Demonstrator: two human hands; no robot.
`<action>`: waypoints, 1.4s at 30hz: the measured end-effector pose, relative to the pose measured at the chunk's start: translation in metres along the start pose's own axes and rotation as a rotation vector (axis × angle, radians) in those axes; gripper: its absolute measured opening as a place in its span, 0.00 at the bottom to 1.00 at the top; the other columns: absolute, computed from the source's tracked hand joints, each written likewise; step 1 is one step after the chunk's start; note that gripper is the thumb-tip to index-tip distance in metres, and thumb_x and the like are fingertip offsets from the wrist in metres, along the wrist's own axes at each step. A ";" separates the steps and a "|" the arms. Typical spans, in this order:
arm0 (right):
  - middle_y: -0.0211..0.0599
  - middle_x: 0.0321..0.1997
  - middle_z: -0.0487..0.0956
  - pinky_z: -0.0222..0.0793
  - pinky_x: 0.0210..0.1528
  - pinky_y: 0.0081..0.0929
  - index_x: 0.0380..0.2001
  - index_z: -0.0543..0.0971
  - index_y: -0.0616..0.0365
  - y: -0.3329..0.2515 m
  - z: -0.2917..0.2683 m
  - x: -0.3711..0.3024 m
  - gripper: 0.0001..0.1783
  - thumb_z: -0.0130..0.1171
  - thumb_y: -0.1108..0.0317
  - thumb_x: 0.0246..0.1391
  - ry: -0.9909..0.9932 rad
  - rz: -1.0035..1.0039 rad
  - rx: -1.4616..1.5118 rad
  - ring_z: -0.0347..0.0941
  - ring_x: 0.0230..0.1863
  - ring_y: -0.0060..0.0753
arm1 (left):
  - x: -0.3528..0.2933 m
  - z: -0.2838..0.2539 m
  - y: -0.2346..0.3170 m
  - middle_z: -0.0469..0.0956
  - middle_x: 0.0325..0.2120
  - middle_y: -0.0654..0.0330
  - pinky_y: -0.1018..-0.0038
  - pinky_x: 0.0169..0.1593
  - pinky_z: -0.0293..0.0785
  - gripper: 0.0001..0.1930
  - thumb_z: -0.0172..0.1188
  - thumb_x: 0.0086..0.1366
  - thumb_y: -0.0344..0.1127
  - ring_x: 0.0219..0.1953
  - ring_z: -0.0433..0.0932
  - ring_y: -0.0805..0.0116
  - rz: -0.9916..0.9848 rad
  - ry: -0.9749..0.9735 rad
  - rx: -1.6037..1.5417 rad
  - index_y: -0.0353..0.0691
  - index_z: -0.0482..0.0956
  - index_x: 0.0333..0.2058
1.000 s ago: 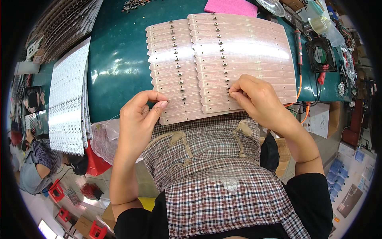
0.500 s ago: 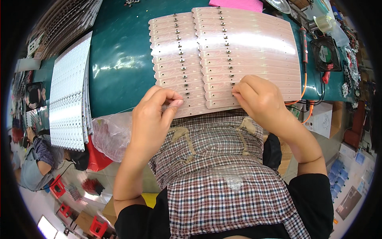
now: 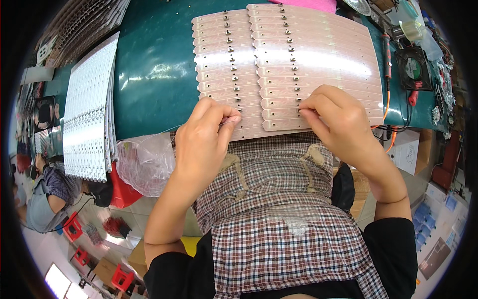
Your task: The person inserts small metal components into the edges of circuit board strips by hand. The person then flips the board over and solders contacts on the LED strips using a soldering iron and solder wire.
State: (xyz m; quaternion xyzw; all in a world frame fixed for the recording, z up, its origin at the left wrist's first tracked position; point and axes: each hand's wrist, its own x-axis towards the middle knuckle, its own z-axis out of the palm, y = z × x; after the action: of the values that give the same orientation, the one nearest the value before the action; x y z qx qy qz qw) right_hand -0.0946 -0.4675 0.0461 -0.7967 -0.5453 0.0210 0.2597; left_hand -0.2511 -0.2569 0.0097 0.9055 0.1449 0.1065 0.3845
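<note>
Two overlapping panels of pinkish strip boards lie at the table's front edge, the left panel (image 3: 211, 77) partly under the right panel (image 3: 333, 89). Small dark components run down each in a column. At the lower end of the left column, my left hand (image 3: 201, 139) pinches a thin pale wire (image 3: 162, 132) that trails off leftward. My right hand (image 3: 341, 122) has thumb and forefinger closed at the low end of the right column. Whatever sits between those fingertips is too small to make out.
Stacked white strip boards (image 3: 89, 112) overhang the table's left front, beside a clear plastic bag (image 3: 147, 169). To the right are a soldering iron (image 3: 387, 55) with an orange cord and a black fan (image 3: 414, 70). Another person (image 3: 42, 199) sits at far left.
Both hands have shifted slightly up and to the right in the picture, along with the panels. The left hand keeps its pinch on the wire, and the right fingertips stay at the right column.
</note>
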 end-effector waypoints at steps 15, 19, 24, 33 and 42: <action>0.37 0.27 0.76 0.70 0.28 0.30 0.30 0.78 0.61 0.007 -0.019 0.031 0.06 0.66 0.78 0.49 0.152 -0.094 -0.023 0.75 0.26 0.39 | -0.003 0.004 0.007 0.72 0.31 0.60 0.70 0.25 0.74 0.05 0.66 0.60 0.30 0.22 0.78 0.64 0.184 0.040 0.279 0.42 0.79 0.34; 0.37 0.27 0.77 0.70 0.27 0.30 0.30 0.78 0.61 0.010 -0.019 0.037 0.06 0.66 0.78 0.49 0.155 -0.085 -0.008 0.76 0.26 0.38 | -0.005 0.006 0.009 0.71 0.30 0.61 0.72 0.24 0.73 0.05 0.66 0.59 0.29 0.21 0.77 0.67 0.252 0.049 0.401 0.41 0.79 0.34; 0.37 0.26 0.77 0.71 0.29 0.31 0.28 0.78 0.62 0.039 -0.014 0.065 0.04 0.64 0.75 0.52 0.207 -0.110 -0.048 0.76 0.26 0.37 | -0.006 0.002 0.011 0.75 0.31 0.60 0.69 0.26 0.74 0.06 0.67 0.60 0.29 0.24 0.79 0.62 0.226 0.008 0.368 0.40 0.80 0.35; 0.50 0.36 0.83 0.75 0.44 0.44 0.29 0.84 0.61 0.129 0.033 0.200 0.09 0.64 0.66 0.49 0.220 0.121 -0.045 0.81 0.41 0.53 | -0.007 0.007 0.002 0.75 0.31 0.60 0.71 0.25 0.74 0.08 0.70 0.57 0.27 0.24 0.79 0.64 0.308 0.058 0.349 0.40 0.80 0.34; 0.56 0.34 0.82 0.75 0.45 0.48 0.29 0.84 0.63 0.131 0.076 0.260 0.10 0.64 0.65 0.49 0.252 0.381 -0.227 0.80 0.42 0.58 | 0.013 -0.023 -0.005 0.77 0.30 0.60 0.72 0.28 0.75 0.07 0.71 0.55 0.27 0.27 0.80 0.64 0.239 0.230 0.131 0.41 0.82 0.33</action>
State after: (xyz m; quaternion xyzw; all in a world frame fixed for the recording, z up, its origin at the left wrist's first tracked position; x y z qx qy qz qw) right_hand 0.0991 -0.2441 -0.0113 -0.9054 -0.3476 -0.0911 0.2261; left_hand -0.2468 -0.2338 0.0230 0.9212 0.0858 0.2449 0.2901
